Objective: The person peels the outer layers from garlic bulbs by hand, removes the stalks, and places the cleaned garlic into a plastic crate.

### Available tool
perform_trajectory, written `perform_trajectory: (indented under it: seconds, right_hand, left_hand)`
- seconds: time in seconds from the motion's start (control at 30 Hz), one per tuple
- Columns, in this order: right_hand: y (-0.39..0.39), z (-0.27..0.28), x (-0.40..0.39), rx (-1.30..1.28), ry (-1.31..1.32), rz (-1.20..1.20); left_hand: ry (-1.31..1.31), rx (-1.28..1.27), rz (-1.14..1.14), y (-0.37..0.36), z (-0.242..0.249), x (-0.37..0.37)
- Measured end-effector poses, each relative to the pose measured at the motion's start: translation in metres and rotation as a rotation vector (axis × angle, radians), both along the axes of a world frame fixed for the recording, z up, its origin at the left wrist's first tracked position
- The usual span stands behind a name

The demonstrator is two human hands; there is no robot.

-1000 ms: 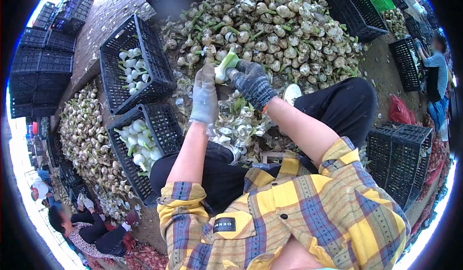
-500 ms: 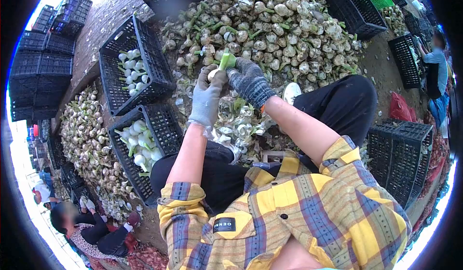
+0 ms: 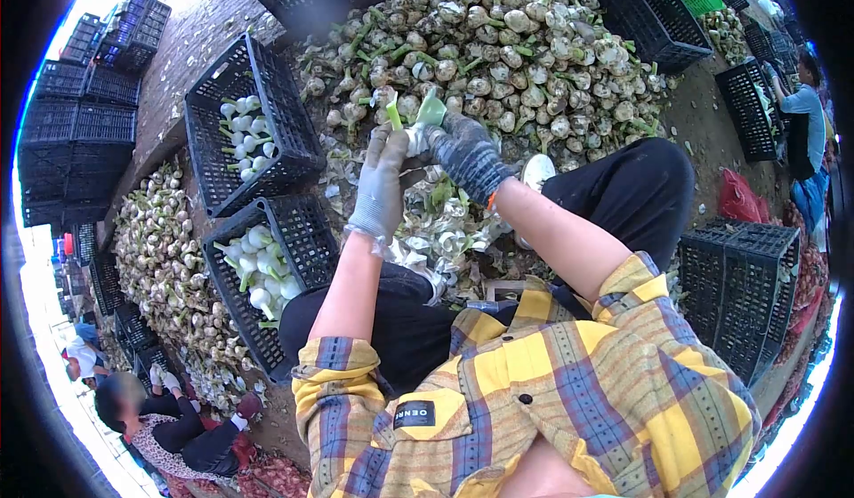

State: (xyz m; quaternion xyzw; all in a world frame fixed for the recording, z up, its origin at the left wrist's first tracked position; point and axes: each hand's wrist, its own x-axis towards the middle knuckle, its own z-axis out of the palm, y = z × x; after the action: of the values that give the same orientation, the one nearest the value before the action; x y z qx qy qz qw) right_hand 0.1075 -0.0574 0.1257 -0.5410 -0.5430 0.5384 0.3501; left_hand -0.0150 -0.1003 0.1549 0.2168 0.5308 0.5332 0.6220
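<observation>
My left hand [image 3: 381, 178], in a pale grey glove, is closed around a fresh garlic bulb; its short green stem [image 3: 394, 114] sticks up past the fingers, and the bulb is mostly hidden. Close beside it my right hand [image 3: 464, 148], in a darker knitted glove, pinches a strip of garlic skin [image 3: 431, 109], pale green and opened out at the top. White skin spans the gap between the hands. Beyond them lies a large heap of unpeeled garlic [image 3: 534, 62]. Loose peelings [image 3: 445, 236] cover the ground below my hands.
Two black crates with clean white garlic stand at my left, a farther crate [image 3: 304, 142] and a nearer crate [image 3: 316, 247]. Another garlic heap [image 3: 165, 249] lies beyond them. A black crate [image 3: 738, 293] stands at my right. Other people work at both edges, including a seated person [image 3: 191, 427].
The skin at the stem has come away from the bulb. My right hand has moved slightly right with it, and the left fingers have straightened somewhat around the bulb.
</observation>
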Motion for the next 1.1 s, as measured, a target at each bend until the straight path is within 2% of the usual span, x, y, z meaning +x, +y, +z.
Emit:
perform_trajectory:
  seconds: [0.03,0.07,0.1,0.13,0.17,0.2,0.27,0.33,0.43,0.57,0.67,0.7,0.83,0.93,0.97,1.1]
  right_hand:
    - [-0.006,0.008,-0.001,0.04,-0.007,0.014]
    - [-0.009,0.012,-0.002,0.079,-0.014,0.028]
    - [-0.01,0.012,-0.002,0.253,-0.114,0.084]
    - [-0.011,0.013,-0.001,0.088,0.12,0.025]
    - [-0.011,0.015,0.0,-0.076,0.353,-0.033]
    - [-0.011,0.017,0.001,-0.244,0.583,-0.087]
    - [-0.005,0.016,0.008,-0.216,0.728,-0.176]
    - [0.003,-0.002,0.02,-0.089,0.325,-0.02]
    - [-0.013,-0.009,0.032,0.736,-0.585,0.434]
    - [-0.004,0.01,0.023,0.053,-0.021,0.29]
    - [0.001,0.04,0.005,-0.553,0.164,0.187]
    - [0.004,0.044,0.001,-0.542,0.125,0.313]
    - [0.002,0.042,-0.002,-0.398,0.239,0.427]
    - [-0.007,0.04,0.005,-0.5,0.466,0.359]
    - [-0.003,0.033,0.006,-0.385,0.437,0.406]
    - [-0.002,0.025,0.008,-0.319,0.314,0.412]
  left_hand:
    - [0.111,-0.004,0.025,-0.002,0.003,0.003]
    - [0.075,-0.003,0.064,0.0,-0.003,-0.001]
    - [0.039,-0.002,0.103,0.004,-0.006,-0.006]
    - [0.003,0.001,0.142,0.007,-0.009,-0.009]
    - [-0.145,0.03,0.207,0.007,-0.01,-0.012]
    - [-0.144,-0.01,0.194,0.009,-0.008,-0.017]
    - [-0.184,-0.028,0.2,0.008,-0.006,-0.022]
    - [-0.19,0.001,0.219,0.008,-0.003,-0.025]
    - [-0.143,0.026,0.229,0.008,-0.004,-0.024]
    - [0.165,0.106,0.196,0.005,-0.003,-0.021]
    - [0.306,0.196,0.128,0.001,-0.001,-0.015]
    - [0.328,0.231,0.093,0.001,-0.001,-0.014]
    - [0.366,0.279,0.009,-0.001,0.0,-0.012]
    - [0.382,0.262,-0.009,-0.002,-0.004,-0.013]
    - [0.381,0.263,-0.005,-0.002,-0.005,-0.012]
    - [0.335,0.246,0.029,-0.003,-0.006,-0.009]
